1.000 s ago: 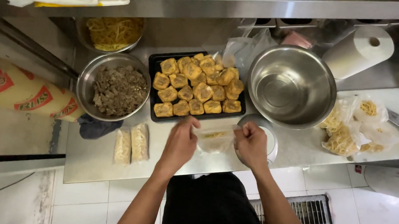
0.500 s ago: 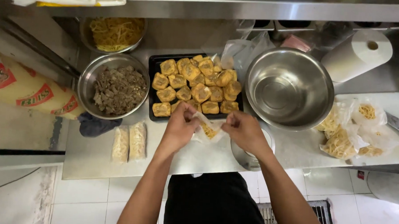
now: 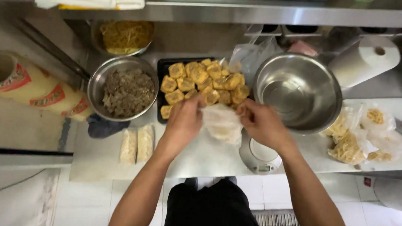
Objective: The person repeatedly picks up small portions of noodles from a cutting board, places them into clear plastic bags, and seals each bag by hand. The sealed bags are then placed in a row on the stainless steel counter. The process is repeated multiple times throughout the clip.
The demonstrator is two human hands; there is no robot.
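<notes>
My left hand [image 3: 185,121] and right hand [image 3: 261,124] grip a thin plastic bag [image 3: 222,123] just before the tofu tray [image 3: 163,70]; two filled packets [image 3: 137,144] lie left of it.

glossy steel bowl [image 3: 301,92], thin clear plastic bag [image 3: 222,122]

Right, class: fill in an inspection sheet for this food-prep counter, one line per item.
Surface: steel counter, crowded.
Job's things: clear plastic bag, held between both hands; black tray of fried tofu puffs just behind.
Clutter: bowl of dark filling, empty steel bowl, noodle bowl, two wrapped packs, bagged noodles, small scale, paper roll.
Hands: left hand and right hand both pinch the bag.
Cables: nothing seen.
Surroundings: steel shelf above, tiled floor below.
</notes>
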